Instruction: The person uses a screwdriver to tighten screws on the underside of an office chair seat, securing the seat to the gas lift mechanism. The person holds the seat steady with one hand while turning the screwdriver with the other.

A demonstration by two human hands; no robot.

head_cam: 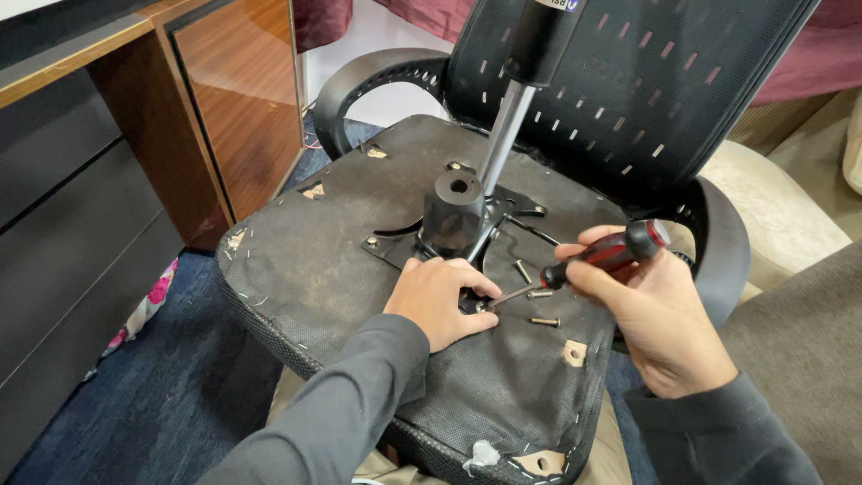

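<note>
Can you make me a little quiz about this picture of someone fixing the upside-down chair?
1. True or false: the right hand holds a screwdriver with a red and black handle.
2. What does the left hand rest on: A the wooden cabinet, B the chair seat underside, C the blue carpet?
3. What small metal things lie loose by the screwdriver tip?

Key: 1 true. 2 B. 3 loose screws.

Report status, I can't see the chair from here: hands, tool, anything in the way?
Left hand flat on seat underside. Right hand holds screwdriver. Loose bolts beside tip.
</note>
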